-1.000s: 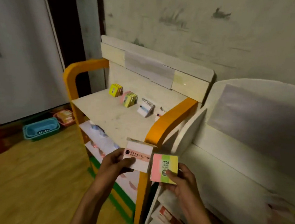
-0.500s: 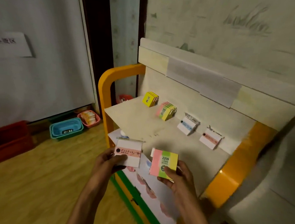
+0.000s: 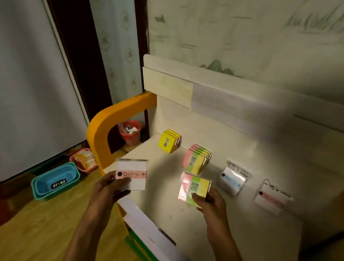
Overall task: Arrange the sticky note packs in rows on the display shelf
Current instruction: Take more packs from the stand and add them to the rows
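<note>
Two hands, left [image 3: 109, 189] and right [image 3: 210, 201], each hold a pack above the shelf [image 3: 232, 221].

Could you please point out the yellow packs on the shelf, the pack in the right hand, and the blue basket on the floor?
yellow packs [image 3: 167, 142]: head view, front face of the nearest pack.
pink-green-yellow pack [image 3: 195, 186]: head view, printed front label.
blue basket [image 3: 56, 180]: head view, front wall by the label.
</note>
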A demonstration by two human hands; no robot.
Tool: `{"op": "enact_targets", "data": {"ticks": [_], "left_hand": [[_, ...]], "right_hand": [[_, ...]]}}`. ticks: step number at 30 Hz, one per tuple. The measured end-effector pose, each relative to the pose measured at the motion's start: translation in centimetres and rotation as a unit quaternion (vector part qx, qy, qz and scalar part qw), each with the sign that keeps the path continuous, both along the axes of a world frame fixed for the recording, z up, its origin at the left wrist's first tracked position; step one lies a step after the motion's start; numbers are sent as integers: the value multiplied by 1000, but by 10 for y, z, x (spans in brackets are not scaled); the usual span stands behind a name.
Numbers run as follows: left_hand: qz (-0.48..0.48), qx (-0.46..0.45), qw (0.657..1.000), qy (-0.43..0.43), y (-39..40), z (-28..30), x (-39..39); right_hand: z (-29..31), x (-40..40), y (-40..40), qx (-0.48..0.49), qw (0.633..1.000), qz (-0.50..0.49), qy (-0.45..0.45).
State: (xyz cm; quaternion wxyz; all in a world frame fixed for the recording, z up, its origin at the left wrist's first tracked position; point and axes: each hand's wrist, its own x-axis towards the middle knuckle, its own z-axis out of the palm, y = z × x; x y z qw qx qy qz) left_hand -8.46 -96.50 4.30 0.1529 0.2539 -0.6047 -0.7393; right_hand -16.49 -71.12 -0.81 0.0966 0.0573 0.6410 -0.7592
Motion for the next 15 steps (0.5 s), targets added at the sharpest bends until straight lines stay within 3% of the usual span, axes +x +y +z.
{"op": "enact_targets", "data": {"ticks": [15], "left_hand": [[-132,10,991,-15,-53,-12,-128]], "right_hand": [[-40,-102,-48,225,972,-69,4]]}}
